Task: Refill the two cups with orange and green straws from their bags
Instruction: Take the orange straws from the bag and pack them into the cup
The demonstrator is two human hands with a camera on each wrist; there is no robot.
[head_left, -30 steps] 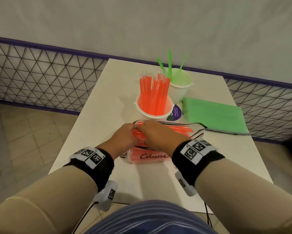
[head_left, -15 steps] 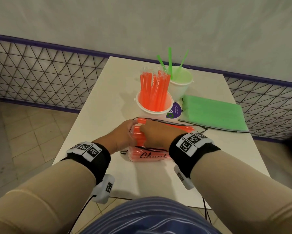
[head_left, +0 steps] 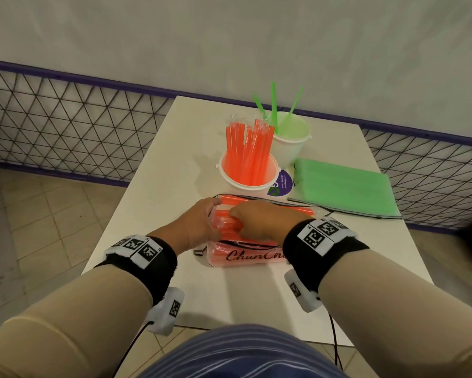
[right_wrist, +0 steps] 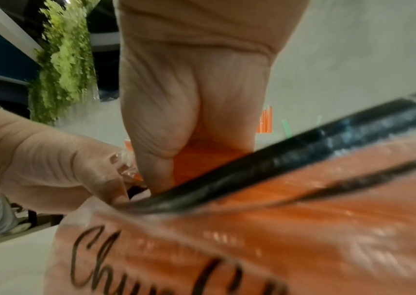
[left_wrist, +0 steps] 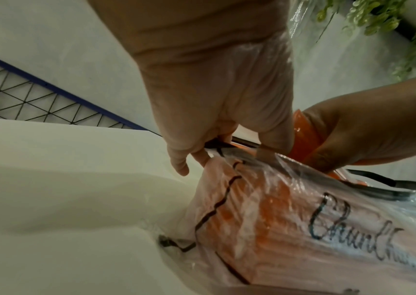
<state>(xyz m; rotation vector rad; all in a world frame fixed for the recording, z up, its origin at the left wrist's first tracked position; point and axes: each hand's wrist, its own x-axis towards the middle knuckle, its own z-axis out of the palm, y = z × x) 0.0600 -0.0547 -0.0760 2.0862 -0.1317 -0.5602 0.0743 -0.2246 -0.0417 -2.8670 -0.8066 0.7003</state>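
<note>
**Operator:** While both hands work at the bag, what does the surface and room look like?

**Inspector:** A white rectangular table (head_left: 158, 170) stands on a tiled floor (head_left: 38, 214). Behind it runs a black wire-mesh fence (head_left: 65, 132) with a purple top rail, below a plain grey wall (head_left: 229, 36). The wrist views show green hanging foliage (right_wrist: 63, 59) further off.

**Operator:** Location of the task items?

**Inspector:** The orange-straw bag (head_left: 245, 255) lies on the table's near half. Just beyond it stands a white cup (head_left: 250, 184) holding upright orange straws (head_left: 248, 151). Behind and to the right of that cup stands a second white cup (head_left: 289, 143) with three green straws (head_left: 274, 105). The green-straw bag (head_left: 341, 189) lies flat to the right, beside the cups.

**Operator:** Hand state?

**Inspector:** The left hand (head_left: 199, 225) pinches the clear plastic at the bag's opened left end, fingers (left_wrist: 179, 159) curled on the black-edged rim. The right hand (head_left: 259, 222) reaches into that opening and grips a bundle of orange straws (left_wrist: 302, 135) between thumb and fingers. The two hands touch or nearly touch; which cannot be told.

**Operator:** Legible markings?

**Inspector:** Black script on the orange-straw bag reads "ChunCh", the remainder hidden by the right wrist. A purple label (head_left: 282, 184) on the near cup carries small white text, too small to read. Both black wristbands (head_left: 322, 236) bear square black-and-white coded markers.
</note>
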